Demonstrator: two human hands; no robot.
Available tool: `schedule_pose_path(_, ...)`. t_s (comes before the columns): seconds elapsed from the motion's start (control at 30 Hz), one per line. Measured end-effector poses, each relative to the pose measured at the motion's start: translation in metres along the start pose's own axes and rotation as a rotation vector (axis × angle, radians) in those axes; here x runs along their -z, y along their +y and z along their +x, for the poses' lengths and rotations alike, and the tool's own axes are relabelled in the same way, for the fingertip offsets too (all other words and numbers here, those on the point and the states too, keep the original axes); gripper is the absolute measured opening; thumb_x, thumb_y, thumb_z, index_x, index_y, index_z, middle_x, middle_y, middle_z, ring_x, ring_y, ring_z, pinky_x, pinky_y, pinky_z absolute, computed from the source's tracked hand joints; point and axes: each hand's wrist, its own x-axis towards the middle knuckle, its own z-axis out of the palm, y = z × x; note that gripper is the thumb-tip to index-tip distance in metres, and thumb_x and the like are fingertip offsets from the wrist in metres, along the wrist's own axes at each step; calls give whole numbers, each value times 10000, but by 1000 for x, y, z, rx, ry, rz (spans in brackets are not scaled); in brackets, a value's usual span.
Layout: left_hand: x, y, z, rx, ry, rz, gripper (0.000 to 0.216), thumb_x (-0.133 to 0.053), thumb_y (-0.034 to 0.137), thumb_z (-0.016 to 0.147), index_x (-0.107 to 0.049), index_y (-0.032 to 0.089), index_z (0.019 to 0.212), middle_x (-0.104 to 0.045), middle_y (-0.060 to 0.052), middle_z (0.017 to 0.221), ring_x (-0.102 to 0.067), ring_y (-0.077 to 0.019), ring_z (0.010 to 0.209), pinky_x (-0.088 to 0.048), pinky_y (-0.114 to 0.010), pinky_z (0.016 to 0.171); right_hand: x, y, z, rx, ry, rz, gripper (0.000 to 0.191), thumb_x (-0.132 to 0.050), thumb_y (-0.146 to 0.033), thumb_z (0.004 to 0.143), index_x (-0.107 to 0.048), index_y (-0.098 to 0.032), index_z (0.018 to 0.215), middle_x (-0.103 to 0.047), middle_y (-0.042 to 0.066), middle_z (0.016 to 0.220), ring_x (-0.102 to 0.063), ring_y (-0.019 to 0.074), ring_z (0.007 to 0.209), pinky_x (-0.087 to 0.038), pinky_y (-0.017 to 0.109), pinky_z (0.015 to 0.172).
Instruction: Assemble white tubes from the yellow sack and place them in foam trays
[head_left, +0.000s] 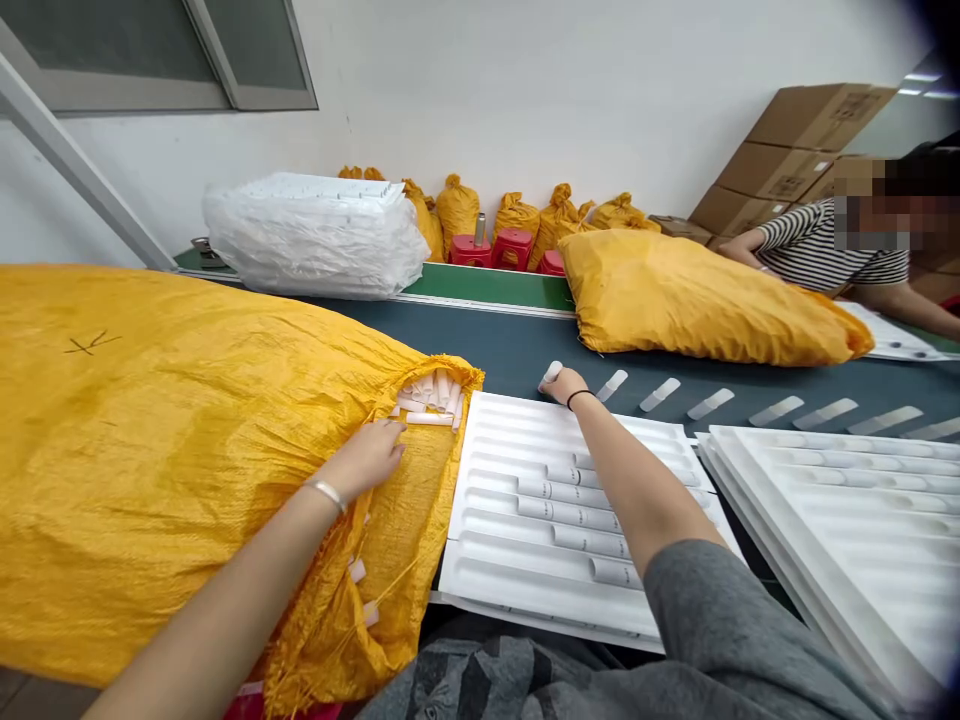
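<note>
My left hand (366,458) rests on the open mouth of a big yellow woven sack (150,450), fingers curled toward the white tubes (429,396) showing in the opening; whether it grips one I cannot tell. My right hand (564,384) reaches over a white moulded tray (495,500) and is closed on a white tube (550,374) at the edge of the dark green belt (510,350). Several tubes lie in the tray's grooves. A row of tubes (709,403) lies spaced along the belt to the right.
A stack of white trays (855,520) sits at my right. Another yellow sack (697,300) lies across the belt. Beyond it a person in a striped shirt (817,245) works. A plastic-wrapped tray bundle (315,235), tied yellow bags, red stools and cardboard boxes (795,150) line the wall.
</note>
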Motion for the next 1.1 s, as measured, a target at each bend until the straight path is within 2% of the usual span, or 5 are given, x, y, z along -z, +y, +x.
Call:
schedule_pose_path(0.2,-18,-18,43,81,65,39,253,-400,154,814,-636,82,870,-595,-208,971,-552,-332,995,-426,-492,888,3,12,-5,-76,-32,-53,385,-550,-377,896,-543,-113,1176,-574,118,1158,-583,215,1011,-494,411,853)
schedule_pose_path(0.37,-6,-5,41,-21,112,-55,213,-448,166,795,-651,115,834,-621,-163,964,-556,-310,1017,-401,-469,944,3,13,-77,118,12,-96,346,-419,-315,934,-623,-72,1070,-619,201,1088,-582,272,1039,-431,379,889)
schedule_pose_path(0.53,12,53,5,-156,206,-219,275,-493,324,858,-604,178,1062,-647,-74,1089,-584,-206,1036,-454,-334,926,-38,-8,-148,446,-88,-98,135,-557,-183,806,-674,-136,756,-678,141,888,-631,240,847,-457,310,756)
schedule_pose_path(0.7,22,103,-53,-251,352,-491,284,-544,371,860,-597,202,1082,-655,-67,1077,-608,-197,1003,-485,-333,888,-42,-6,-162,595,19,-34,140,-584,-105,703,-635,-95,832,-645,168,930,-598,263,878,-452,346,778)
schedule_pose_path(1.1,15,122,-128,-276,267,-358,418,-395,355,946,-456,231,1341,-648,-59,987,-612,-174,883,-487,-293,798,-2,-28,-245,1155,269,701,276,-474,-201,907,-527,-200,1178,-609,91,1041,-587,161,912,-496,316,807)
